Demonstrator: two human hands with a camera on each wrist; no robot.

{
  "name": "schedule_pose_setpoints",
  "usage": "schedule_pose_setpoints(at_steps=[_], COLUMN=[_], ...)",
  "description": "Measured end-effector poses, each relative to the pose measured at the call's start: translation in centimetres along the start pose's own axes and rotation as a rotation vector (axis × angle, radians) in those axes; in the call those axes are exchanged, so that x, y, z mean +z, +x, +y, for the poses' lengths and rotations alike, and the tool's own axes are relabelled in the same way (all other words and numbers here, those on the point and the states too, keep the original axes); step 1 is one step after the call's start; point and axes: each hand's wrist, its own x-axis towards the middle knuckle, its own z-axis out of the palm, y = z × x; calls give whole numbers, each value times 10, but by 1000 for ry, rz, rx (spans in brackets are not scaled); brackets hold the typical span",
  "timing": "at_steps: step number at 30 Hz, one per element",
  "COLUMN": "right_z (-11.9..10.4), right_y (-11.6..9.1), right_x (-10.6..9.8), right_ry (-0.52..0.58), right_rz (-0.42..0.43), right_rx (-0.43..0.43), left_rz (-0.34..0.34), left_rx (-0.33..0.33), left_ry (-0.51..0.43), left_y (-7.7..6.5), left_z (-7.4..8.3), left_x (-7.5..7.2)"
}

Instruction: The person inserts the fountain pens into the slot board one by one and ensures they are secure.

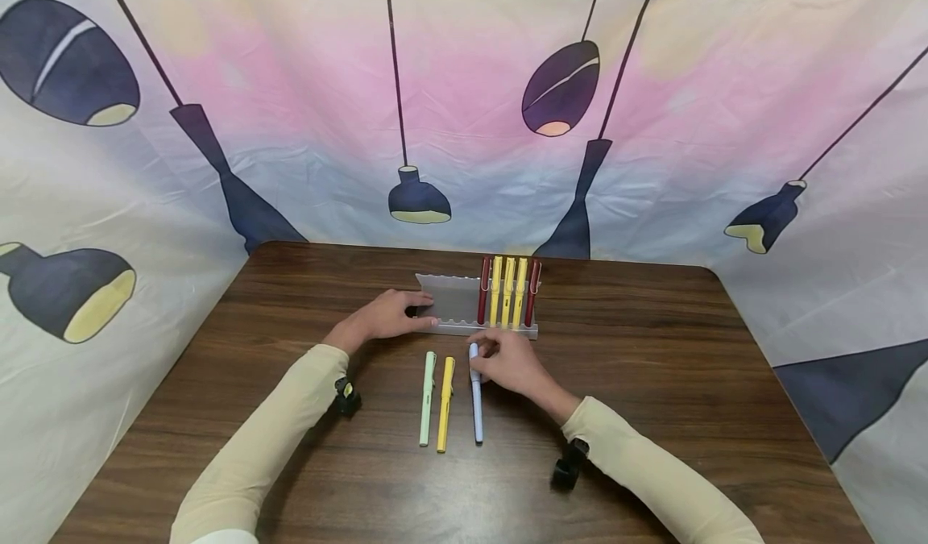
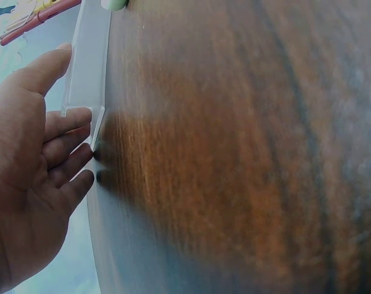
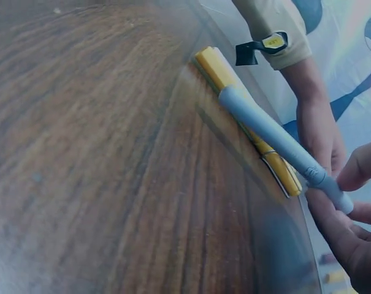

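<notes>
Cream sleeves (image 1: 667,492) lie nearest. We see the right grip (image 1: 511,363) pinching the pale blue pen (image 1: 477,411) by its upper end, right of the loose yellow pen (image 1: 445,407); left grip (image 1: 387,315) holds the clear rack (image 1: 454,299) at its left end. We judge the pen light, stiff, slightly slippery; we'd take it mid-barrel.

A long cream left sleeve (image 1: 264,439) shows at the lower left of the head view, with a strip of white cloth (image 1: 226,537) at the frame's bottom edge; a matching right sleeve (image 1: 656,479) shows at the lower right. Both end at the wrist. The left one carries a small black wrist camera (image 1: 349,400) with a dark-marked yellow patch (image 3: 275,41), the right one a boxy black camera (image 1: 567,470)
</notes>
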Motion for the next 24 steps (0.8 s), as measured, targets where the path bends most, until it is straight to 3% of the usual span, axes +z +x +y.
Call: schedule_pose_setpoints(at_steps=[5,15,21,24], right_z=[2,-5,-16,-20], right_y=[2,8,14,19], right_x=[-6,-21,-31,-37], right_ry=[100,178,183,127], right_rz=[24,79,115,136], right_rx=[1,-71,-102,-145], left_rz=[0,-6,-6,-8], left_rx=[0,0,11,9], left_ry=[-4,-5,1,-8], left_y=[0,-1,-4,-4], left_z=[0,2,6,6], left_x=[0,-3,-4,-4])
